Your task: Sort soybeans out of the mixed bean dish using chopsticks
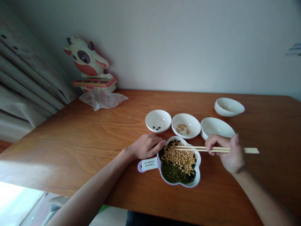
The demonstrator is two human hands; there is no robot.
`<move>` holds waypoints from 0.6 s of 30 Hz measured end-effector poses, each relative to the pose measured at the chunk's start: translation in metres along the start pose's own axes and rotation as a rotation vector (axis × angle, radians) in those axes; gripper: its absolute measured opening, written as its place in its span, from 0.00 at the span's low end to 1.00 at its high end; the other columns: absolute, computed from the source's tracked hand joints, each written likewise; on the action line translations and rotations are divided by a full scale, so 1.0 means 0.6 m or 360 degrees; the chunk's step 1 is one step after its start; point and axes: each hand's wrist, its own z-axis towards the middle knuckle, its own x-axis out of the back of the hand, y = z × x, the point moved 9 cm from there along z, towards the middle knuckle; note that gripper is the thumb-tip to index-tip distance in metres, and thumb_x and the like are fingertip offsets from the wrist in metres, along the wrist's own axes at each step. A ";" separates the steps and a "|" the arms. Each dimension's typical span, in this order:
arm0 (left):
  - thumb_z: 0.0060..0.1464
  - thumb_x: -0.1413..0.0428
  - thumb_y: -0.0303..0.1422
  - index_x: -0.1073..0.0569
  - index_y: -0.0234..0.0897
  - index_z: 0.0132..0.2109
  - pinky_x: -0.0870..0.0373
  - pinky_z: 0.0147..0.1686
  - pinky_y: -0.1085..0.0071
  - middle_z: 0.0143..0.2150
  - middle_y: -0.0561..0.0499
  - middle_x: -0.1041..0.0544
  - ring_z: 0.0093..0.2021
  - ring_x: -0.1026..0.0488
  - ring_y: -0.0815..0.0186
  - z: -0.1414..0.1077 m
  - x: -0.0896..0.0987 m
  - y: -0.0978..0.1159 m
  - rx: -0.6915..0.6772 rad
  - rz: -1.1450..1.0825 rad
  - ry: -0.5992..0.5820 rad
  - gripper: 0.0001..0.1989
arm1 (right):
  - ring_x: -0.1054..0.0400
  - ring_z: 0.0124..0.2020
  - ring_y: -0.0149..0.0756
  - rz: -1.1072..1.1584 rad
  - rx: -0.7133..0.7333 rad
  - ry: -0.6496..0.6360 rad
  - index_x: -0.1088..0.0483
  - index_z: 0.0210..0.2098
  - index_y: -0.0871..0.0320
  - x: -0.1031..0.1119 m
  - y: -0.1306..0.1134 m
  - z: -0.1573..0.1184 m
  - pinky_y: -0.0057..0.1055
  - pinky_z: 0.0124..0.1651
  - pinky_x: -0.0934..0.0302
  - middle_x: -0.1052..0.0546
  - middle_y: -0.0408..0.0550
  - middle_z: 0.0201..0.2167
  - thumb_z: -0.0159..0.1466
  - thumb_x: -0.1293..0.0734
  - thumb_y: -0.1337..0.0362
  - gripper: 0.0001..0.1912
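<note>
My right hand is closed round a pair of pale chopsticks, whose tips rest over the yellow beans in a flower-shaped dish. Black, yellow and green beans fill this dish, and a labelled handle sticks out to its left. At the dish's upper left rim lies my left hand, its fingers close together against the edge. Behind the dish are a white bowl with a few black beans, another bowl with several yellow beans, and a third bowl, partly hidden by my right hand.
A further white bowl stands at the back right. A cow-shaped toy keyboard and a crumpled clear plastic bag are at the back left of the wooden table. A curtain hangs at the left.
</note>
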 end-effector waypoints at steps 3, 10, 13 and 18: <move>0.81 0.58 0.40 0.32 0.38 0.36 0.33 0.38 0.66 0.32 0.49 0.25 0.33 0.28 0.64 0.001 0.001 0.002 -0.0005 0.0001 0.0001 0.23 | 0.37 0.23 0.40 -0.0006 0.0024 0.0029 0.21 0.24 0.53 0.001 -0.002 -0.001 0.38 0.26 0.45 0.27 0.50 0.20 0.75 0.49 0.29 0.44; 0.81 0.59 0.40 0.31 0.38 0.36 0.33 0.39 0.66 0.32 0.49 0.25 0.33 0.28 0.64 0.001 0.000 0.000 -0.0008 0.0010 0.0003 0.23 | 0.38 0.22 0.42 -0.0019 0.0110 0.0105 0.21 0.22 0.51 0.011 -0.009 -0.001 0.39 0.26 0.46 0.29 0.50 0.18 0.77 0.51 0.33 0.45; 0.81 0.59 0.40 0.32 0.38 0.36 0.32 0.39 0.66 0.32 0.49 0.25 0.32 0.29 0.64 0.001 -0.001 -0.002 -0.0006 0.0025 0.0007 0.23 | 0.38 0.22 0.42 -0.0015 0.0149 0.0127 0.20 0.22 0.51 0.019 -0.014 0.001 0.40 0.26 0.46 0.29 0.51 0.19 0.77 0.50 0.33 0.44; 0.81 0.58 0.40 0.32 0.38 0.35 0.34 0.38 0.66 0.32 0.49 0.26 0.32 0.30 0.64 0.001 -0.001 -0.001 -0.0010 0.0022 0.0019 0.23 | 0.39 0.23 0.43 0.0045 0.0244 0.0225 0.21 0.22 0.49 0.042 -0.027 0.002 0.39 0.25 0.49 0.33 0.50 0.17 0.79 0.53 0.36 0.45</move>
